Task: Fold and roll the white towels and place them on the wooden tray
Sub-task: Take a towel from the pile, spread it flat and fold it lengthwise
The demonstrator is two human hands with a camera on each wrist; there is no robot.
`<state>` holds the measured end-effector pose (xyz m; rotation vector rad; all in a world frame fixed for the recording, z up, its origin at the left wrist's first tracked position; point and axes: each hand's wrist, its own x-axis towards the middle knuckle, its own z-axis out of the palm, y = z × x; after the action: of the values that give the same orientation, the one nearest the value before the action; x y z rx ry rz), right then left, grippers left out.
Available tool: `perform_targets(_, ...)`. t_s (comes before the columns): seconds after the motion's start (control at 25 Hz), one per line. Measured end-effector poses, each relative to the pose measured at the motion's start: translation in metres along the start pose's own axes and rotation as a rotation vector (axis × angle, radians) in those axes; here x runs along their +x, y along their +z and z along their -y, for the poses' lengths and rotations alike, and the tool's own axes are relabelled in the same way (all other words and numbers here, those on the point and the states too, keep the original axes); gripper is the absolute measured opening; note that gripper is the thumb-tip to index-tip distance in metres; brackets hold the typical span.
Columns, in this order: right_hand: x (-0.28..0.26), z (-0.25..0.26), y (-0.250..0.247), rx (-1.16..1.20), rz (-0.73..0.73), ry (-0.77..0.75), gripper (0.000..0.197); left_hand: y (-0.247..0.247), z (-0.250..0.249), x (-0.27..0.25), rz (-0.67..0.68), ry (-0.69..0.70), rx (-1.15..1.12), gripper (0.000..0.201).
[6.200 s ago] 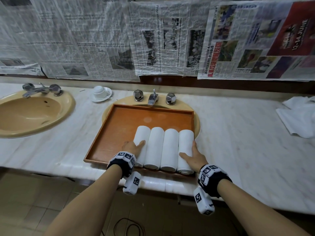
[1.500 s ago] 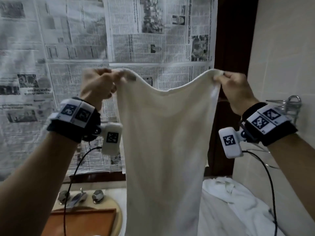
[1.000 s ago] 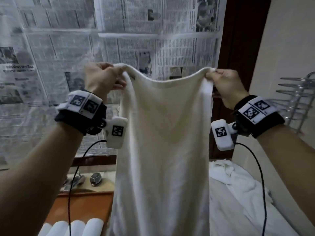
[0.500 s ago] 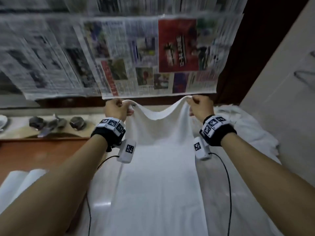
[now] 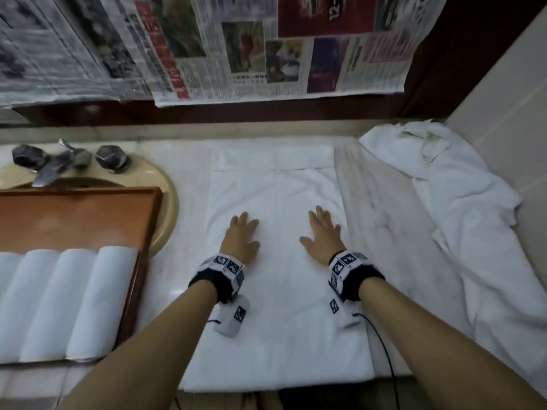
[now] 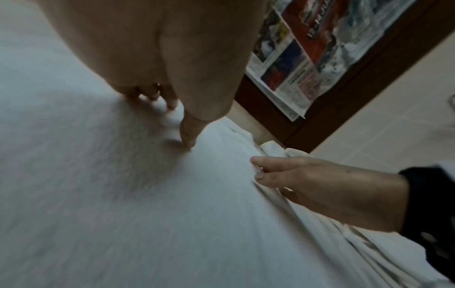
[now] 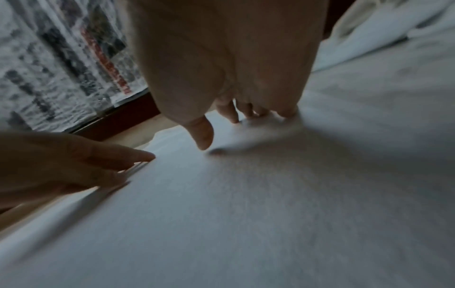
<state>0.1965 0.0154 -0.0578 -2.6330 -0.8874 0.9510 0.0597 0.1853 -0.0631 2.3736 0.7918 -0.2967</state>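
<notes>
A white towel (image 5: pixel 278 306) lies spread flat on the marble counter, running from the back wall to the front edge. My left hand (image 5: pixel 241 236) and right hand (image 5: pixel 322 235) press flat on its middle, palms down, fingers straight, about a hand's width apart. In the left wrist view my left hand (image 6: pixel 172 101) touches the towel (image 6: pixel 123 214) with its fingertips; the right wrist view shows my right hand (image 7: pixel 234 117) doing the same on the towel (image 7: pixel 270 214). The wooden tray (image 5: pixel 74 214) at the left holds several rolled white towels (image 5: pixel 68 300).
A heap of loose white towels (image 5: pixel 461 202) fills the counter's right side against the tiled wall. The tray sits over a beige sink (image 5: pixel 165 208) with a chrome faucet (image 5: pixel 56 164). Newspapers (image 5: pixel 236 45) cover the back wall. Bare marble (image 5: pixel 381 226) shows between the towels.
The towel that both hands held up by its top corners has come down flat onto the counter. Both hands let go of the corners and now press open on its middle.
</notes>
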Motion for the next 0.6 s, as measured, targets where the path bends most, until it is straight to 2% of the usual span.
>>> perform_targets(0.12, -0.026, 0.015, 0.022, -0.051, -0.028, -0.125, 0.061, 0.008, -0.016, -0.014, -0.066, -0.013, 0.027, 0.048)
perform_targets(0.2, -0.058, 0.018, 0.058, -0.194, -0.004, -0.253, 0.06, 0.03, -0.021, -0.045, -0.01, 0.079, 0.073, 0.051)
perform_targets(0.24, -0.067, 0.01, 0.067, -0.253, 0.005, -0.269, 0.061, 0.039, -0.013, -0.061, 0.021, 0.122, 0.116, 0.053)
perform_targets(0.28, -0.072, -0.003, 0.069, -0.265, 0.009, -0.216, 0.063, 0.044, 0.004, -0.076, 0.024, 0.125, 0.164, 0.054)
perform_targets(0.32, -0.071, -0.018, 0.065, -0.231, 0.003, -0.099, 0.064, 0.045, 0.026, -0.084, 0.002, 0.07, 0.205, 0.056)
perform_targets(0.4, -0.072, -0.04, 0.052, -0.184, -0.058, 0.196, 0.065, 0.035, 0.058, -0.091, -0.083, -0.19, 0.203, 0.057)
perform_targets(0.44, -0.077, -0.038, 0.05, -0.199, -0.071, 0.232, 0.065, 0.031, 0.061, -0.092, -0.099, -0.278, 0.196, 0.058)
perform_targets(0.48, -0.087, -0.026, 0.059, -0.223, -0.093, 0.135, 0.065, 0.034, 0.052, -0.097, -0.095, -0.26, 0.194, 0.059)
perform_targets(0.56, -0.107, 0.008, 0.091, -0.29, -0.06, -0.203, 0.066, 0.058, 0.016, -0.111, -0.031, 0.034, 0.191, 0.061)
perform_targets(0.6, -0.118, 0.015, 0.107, -0.322, -0.027, -0.291, 0.069, 0.071, 0.007, -0.121, 0.029, 0.154, 0.192, 0.06)
